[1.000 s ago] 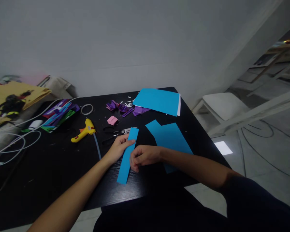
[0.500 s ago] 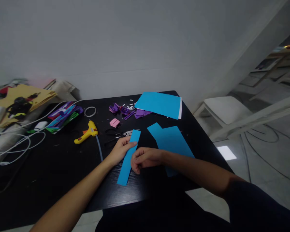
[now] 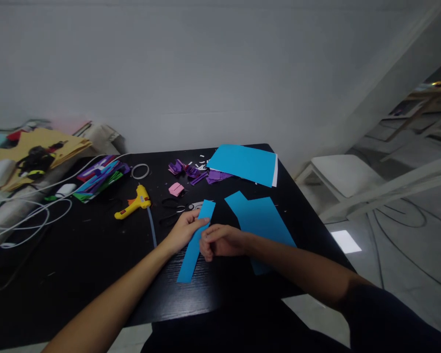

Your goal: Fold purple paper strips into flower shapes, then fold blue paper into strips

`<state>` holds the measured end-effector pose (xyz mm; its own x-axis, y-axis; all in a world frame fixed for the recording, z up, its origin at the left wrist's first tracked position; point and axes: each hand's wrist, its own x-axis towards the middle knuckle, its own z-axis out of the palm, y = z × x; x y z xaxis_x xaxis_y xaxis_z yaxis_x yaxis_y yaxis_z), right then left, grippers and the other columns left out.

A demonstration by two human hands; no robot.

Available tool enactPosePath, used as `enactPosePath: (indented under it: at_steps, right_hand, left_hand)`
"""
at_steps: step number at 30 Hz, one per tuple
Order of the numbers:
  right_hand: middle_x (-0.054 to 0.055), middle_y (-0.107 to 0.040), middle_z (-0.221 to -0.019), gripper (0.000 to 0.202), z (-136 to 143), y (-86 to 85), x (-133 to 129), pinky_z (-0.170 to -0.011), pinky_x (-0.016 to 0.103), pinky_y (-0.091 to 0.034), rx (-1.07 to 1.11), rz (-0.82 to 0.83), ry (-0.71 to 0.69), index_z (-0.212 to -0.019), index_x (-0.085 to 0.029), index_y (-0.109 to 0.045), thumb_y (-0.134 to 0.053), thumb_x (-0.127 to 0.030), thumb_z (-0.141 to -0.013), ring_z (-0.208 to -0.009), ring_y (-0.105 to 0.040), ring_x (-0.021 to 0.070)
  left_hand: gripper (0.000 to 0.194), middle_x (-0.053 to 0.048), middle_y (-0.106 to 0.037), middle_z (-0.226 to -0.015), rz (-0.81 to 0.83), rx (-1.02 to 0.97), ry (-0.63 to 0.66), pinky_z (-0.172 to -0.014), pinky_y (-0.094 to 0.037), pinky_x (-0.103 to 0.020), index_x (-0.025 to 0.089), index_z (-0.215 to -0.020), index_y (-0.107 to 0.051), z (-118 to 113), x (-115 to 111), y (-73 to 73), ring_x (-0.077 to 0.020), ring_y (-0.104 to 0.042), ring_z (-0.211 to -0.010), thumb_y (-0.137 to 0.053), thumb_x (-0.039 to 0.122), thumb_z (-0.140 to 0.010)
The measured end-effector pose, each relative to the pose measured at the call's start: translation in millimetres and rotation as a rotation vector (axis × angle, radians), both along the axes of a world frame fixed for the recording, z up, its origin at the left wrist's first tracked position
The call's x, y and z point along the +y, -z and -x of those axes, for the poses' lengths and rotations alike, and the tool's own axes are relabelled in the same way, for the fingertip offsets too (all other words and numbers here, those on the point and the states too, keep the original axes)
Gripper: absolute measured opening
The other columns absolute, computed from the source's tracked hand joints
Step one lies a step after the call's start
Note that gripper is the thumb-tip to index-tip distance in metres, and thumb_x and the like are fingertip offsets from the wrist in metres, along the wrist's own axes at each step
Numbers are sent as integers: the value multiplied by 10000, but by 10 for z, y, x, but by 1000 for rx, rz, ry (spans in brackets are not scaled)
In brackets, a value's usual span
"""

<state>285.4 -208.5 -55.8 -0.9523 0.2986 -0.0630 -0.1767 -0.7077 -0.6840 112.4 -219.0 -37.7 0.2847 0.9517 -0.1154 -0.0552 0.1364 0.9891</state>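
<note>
My left hand is closed on a narrow strip of blue paper, thumb on top, above the black table. Close to the strip's right edge is my right hand, its fingers curled; whether they pinch anything is hidden. Under my right forearm lies a larger cut piece of blue paper, with a narrow tab at its upper left. Partly covered by the strip, a pair of scissors rests just beyond my left hand. Dark-handled pliers lie left of it.
A yellow glue gun with a glue stick lies left on the black table. Farther back are a pink paper piece, purple scraps, a tape ring and blue sheets. White cables loop at left; a white chair stands right.
The view has shifted slightly, so the table's things sit a little lower. Both hands keep nearly the same place at the blue strip.
</note>
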Motion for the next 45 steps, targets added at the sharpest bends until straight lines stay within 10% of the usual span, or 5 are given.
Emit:
enactPosePath:
  at_steps: [7, 16, 26, 34, 45]
  right_hand:
    - [18, -515, -595, 343, -180, -180, 242, -489, 280, -351, 27, -53, -23, -656, -137, -639, -645, -424, -844, -516, -445, 132]
    - [-48, -439, -558, 329, -158, -120, 376, -475, 258, -240, -214, -270, 607, -609, -185, -481, -705, -334, -798, -456, -353, 81]
    - [-61, -486, -543, 362, -101, -54, 358, -492, 256, -328, -323, -373, 610, -685, -195, -515, -738, -451, -811, -484, -420, 95]
    - [-49, -536, -557, 316, -118, -47, 331, -517, 256, -365, -350, -503, 606, -719, -185, -577, -719, -445, -830, -500, -468, 104]
    - [-13, -636, -624, 350, -100, -12, 318, -540, 255, -452, -326, -527, 622, -764, -173, -608, -723, -496, -837, -539, -559, 119]
  left_hand:
    - [343, 20, -572, -622, 85, -55, 2, -512, -355, -225, 134, -776, -663, -6, -10, -8, -101, -443, -507, -797, 449, -748]
    - [370, 27, -577, -607, 111, -50, 14, -496, -324, -208, 121, -909, -734, -5, -8, -36, -90, -425, -489, -806, 448, -751]
    - [373, -19, -670, -715, 82, -9, 104, -531, -360, -223, 126, -965, -752, 39, -7, -11, -106, -481, -531, -775, 459, -798]
    - [496, 6, -545, -539, 219, -248, -68, -470, -373, -240, 136, -671, -658, 31, 28, 49, -105, -438, -462, -735, 612, -786]
    - [478, -118, -732, -809, 229, -207, 50, -569, -557, -308, 108, -920, -720, 51, 9, 4, -219, -703, -632, -713, 578, -838]
